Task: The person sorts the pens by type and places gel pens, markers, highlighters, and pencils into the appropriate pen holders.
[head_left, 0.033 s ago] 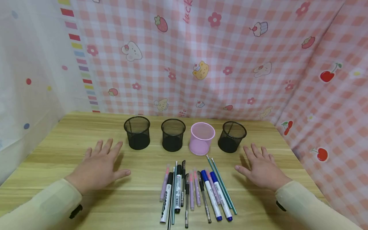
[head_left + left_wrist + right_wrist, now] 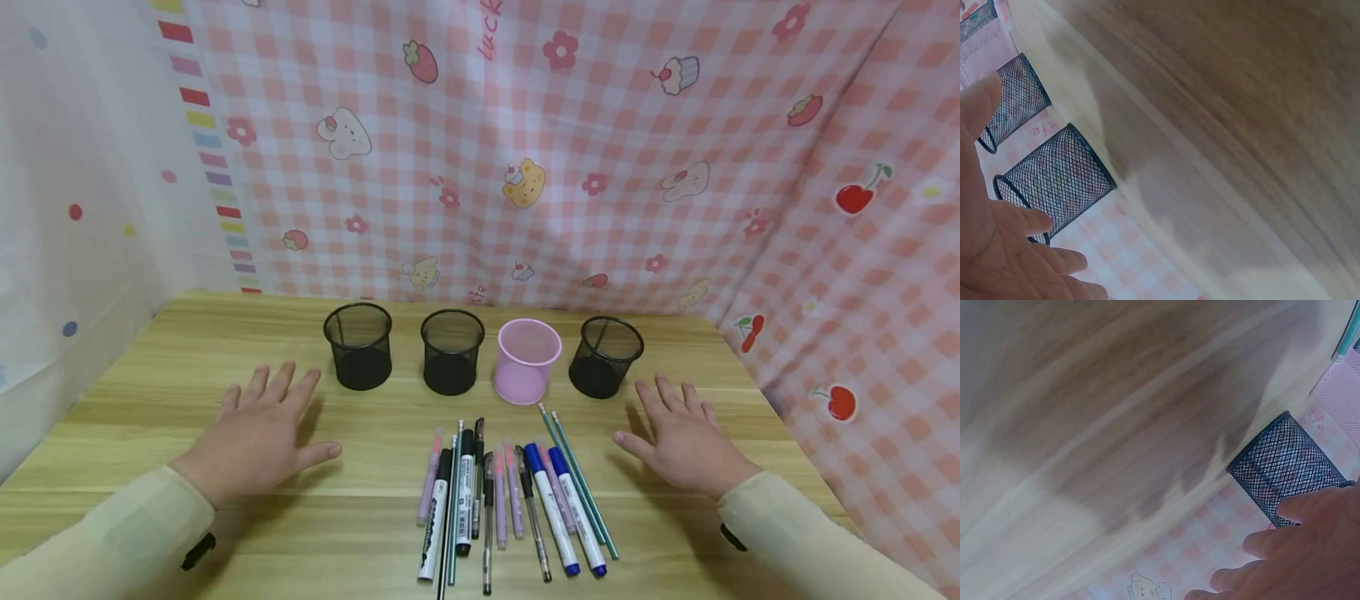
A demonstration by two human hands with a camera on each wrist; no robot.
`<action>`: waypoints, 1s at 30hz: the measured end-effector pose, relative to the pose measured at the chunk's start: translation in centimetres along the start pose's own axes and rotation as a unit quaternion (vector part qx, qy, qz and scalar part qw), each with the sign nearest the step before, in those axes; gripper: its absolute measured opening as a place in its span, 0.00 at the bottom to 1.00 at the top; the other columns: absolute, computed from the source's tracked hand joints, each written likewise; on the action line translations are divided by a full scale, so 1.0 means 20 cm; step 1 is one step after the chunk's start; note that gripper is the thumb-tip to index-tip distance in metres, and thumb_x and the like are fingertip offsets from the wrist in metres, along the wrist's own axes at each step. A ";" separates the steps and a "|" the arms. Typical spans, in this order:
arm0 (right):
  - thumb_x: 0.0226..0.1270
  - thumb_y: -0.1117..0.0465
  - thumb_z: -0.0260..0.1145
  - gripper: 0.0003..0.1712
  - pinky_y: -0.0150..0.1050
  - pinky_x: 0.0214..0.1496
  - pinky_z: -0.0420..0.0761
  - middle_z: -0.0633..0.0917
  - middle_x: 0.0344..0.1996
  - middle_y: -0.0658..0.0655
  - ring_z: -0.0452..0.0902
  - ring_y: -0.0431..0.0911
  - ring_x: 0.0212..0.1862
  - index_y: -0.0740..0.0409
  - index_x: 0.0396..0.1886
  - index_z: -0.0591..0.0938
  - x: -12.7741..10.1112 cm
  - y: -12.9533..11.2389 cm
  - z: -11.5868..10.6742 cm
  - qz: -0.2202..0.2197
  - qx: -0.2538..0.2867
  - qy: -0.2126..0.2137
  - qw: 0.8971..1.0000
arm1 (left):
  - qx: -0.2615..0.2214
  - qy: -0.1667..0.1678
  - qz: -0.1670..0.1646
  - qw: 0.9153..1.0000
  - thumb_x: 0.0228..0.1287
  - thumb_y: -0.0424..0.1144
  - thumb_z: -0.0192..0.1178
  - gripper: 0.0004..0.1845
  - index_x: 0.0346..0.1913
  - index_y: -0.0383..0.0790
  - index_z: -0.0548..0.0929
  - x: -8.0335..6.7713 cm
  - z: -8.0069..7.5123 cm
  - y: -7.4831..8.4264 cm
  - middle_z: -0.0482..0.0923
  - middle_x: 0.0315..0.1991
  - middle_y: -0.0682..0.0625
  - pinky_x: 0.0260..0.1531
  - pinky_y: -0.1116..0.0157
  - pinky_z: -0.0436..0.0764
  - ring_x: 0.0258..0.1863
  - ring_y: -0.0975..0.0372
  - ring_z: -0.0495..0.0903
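My left hand is held palm down over the table's left side, fingers spread, with nothing in it. On the right, my right hand mirrors it, its fingers also spread and holding nothing. Between them lies a loose row of pens: black-capped markers, blue-capped markers, black gel pens, pink-purple highlighters and green pencils. The leftmost black mesh pen cup stands beyond my left fingertips. Nearest my right fingers is the rightmost black mesh cup.
Behind the pens, a second black mesh cup and a pink mesh cup stand upright between the outer two on the wooden table. A checked cloth hangs along the back edge, and more cloth borders the right side.
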State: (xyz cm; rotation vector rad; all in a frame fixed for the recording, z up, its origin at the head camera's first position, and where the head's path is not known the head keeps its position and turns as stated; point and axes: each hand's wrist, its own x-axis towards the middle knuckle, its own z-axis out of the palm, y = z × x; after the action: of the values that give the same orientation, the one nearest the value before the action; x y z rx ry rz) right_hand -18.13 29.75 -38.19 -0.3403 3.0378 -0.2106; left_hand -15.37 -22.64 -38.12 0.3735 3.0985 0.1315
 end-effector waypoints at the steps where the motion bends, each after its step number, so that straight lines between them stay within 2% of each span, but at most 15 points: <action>1: 0.77 0.28 0.55 0.55 0.83 0.73 0.47 0.52 0.81 0.79 0.41 0.85 0.78 0.65 0.83 0.58 0.00 0.00 0.00 0.000 0.000 -0.001 1.000 | -0.001 0.000 0.000 1.000 0.65 0.78 0.56 0.60 0.83 0.35 0.57 0.00 0.00 0.00 0.51 0.80 0.22 0.68 0.21 0.53 0.76 0.21 0.50; 8: 0.77 0.29 0.56 0.55 0.82 0.73 0.48 0.52 0.81 0.79 0.42 0.84 0.78 0.67 0.83 0.58 0.03 0.00 0.00 0.001 0.006 0.001 1.000 | -0.024 -0.006 -0.012 1.000 0.66 0.78 0.55 0.60 0.84 0.34 0.54 0.01 -0.02 -0.01 0.49 0.80 0.22 0.69 0.22 0.51 0.76 0.21 0.48; 11: 0.78 0.32 0.58 0.54 0.80 0.74 0.50 0.54 0.80 0.80 0.44 0.84 0.77 0.69 0.82 0.58 0.04 0.01 -0.01 -0.001 0.011 0.009 1.000 | -0.048 -0.004 -0.021 0.999 0.66 0.77 0.55 0.61 0.84 0.32 0.51 0.03 -0.04 -0.01 0.49 0.81 0.23 0.71 0.23 0.50 0.77 0.22 0.48; 14: 0.78 0.33 0.59 0.53 0.77 0.77 0.51 0.56 0.79 0.81 0.47 0.83 0.78 0.71 0.81 0.60 0.04 0.00 -0.02 -0.003 0.016 0.011 1.000 | -0.088 0.012 -0.026 0.996 0.66 0.77 0.55 0.64 0.83 0.28 0.49 0.06 -0.06 -0.02 0.49 0.81 0.23 0.73 0.27 0.53 0.77 0.24 0.51; 21: 0.78 0.35 0.59 0.50 0.72 0.77 0.58 0.61 0.76 0.81 0.56 0.80 0.76 0.75 0.76 0.66 0.04 -0.02 -0.03 -0.013 0.017 0.007 1.000 | -0.204 0.034 -0.062 0.976 0.63 0.81 0.52 0.70 0.84 0.29 0.36 0.14 -0.12 -0.03 0.45 0.82 0.24 0.75 0.32 0.57 0.80 0.30 0.53; 26: 0.79 0.38 0.61 0.46 0.72 0.75 0.62 0.65 0.74 0.81 0.60 0.78 0.75 0.75 0.74 0.70 0.04 -0.03 -0.03 -0.021 0.021 0.009 1.000 | -0.246 0.035 -0.086 0.965 0.60 0.83 0.53 0.72 0.85 0.31 0.34 0.20 -0.14 -0.02 0.46 0.83 0.27 0.74 0.31 0.58 0.80 0.31 0.53; 30: 0.78 0.39 0.62 0.44 0.72 0.73 0.67 0.70 0.71 0.81 0.66 0.77 0.72 0.75 0.71 0.72 0.05 -0.04 -0.04 -0.030 0.027 0.010 0.999 | -0.262 0.035 -0.094 0.960 0.59 0.84 0.53 0.73 0.85 0.32 0.34 0.24 -0.15 -0.01 0.44 0.84 0.29 0.76 0.32 0.56 0.82 0.33 0.50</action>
State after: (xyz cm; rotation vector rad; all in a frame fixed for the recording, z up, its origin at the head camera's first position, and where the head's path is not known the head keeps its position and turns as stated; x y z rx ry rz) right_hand -19.03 28.76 -37.43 -0.4298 3.0377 -0.2998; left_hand -20.19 -21.86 -35.15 0.0538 2.9755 0.9499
